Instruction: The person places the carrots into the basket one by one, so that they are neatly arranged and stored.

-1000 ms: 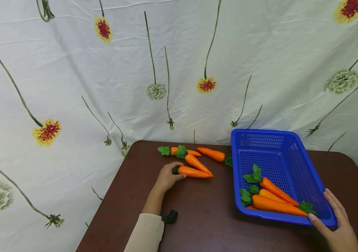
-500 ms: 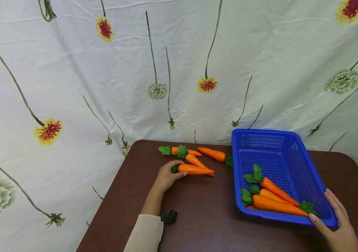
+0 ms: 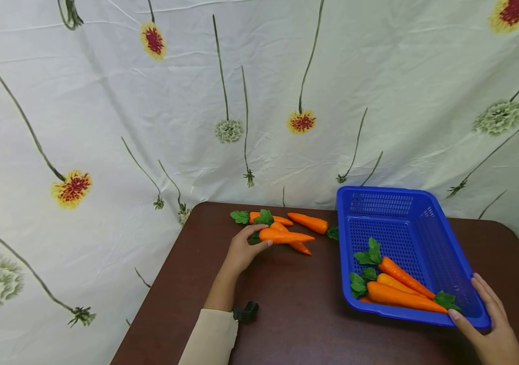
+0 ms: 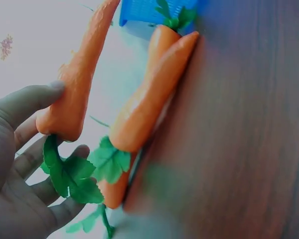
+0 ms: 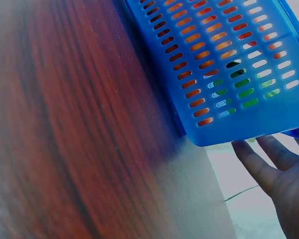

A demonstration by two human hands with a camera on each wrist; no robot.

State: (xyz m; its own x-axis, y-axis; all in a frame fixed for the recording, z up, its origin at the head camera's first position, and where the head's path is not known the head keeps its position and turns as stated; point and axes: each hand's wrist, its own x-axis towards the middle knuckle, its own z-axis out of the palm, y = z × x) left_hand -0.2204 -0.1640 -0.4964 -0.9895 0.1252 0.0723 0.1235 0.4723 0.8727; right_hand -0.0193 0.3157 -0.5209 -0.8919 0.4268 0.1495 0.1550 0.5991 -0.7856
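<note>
Carrot (image 3: 284, 236) held between thumb and fingers of the left hand (image 3: 242, 248), grip closed to its thickness, above the surface (image 3: 305, 319) and apart from three other carrots (image 3: 308, 223). Right hand (image 3: 492, 324) grips the near right corner of the basket (image 3: 437, 253), in which further carrots (image 3: 403, 298) lie.

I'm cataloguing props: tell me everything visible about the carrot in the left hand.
The carrot is orange, thick and rounded at one end, tapering to a narrow tip, its skin bumpy. Green lobed leaves sprout from the thick end. It looks artificial, perhaps plastic. The left hand pinches it near the leaves with thumb and fingers. In the head view its tip points toward the blue basket and it partly covers another carrot.
</note>
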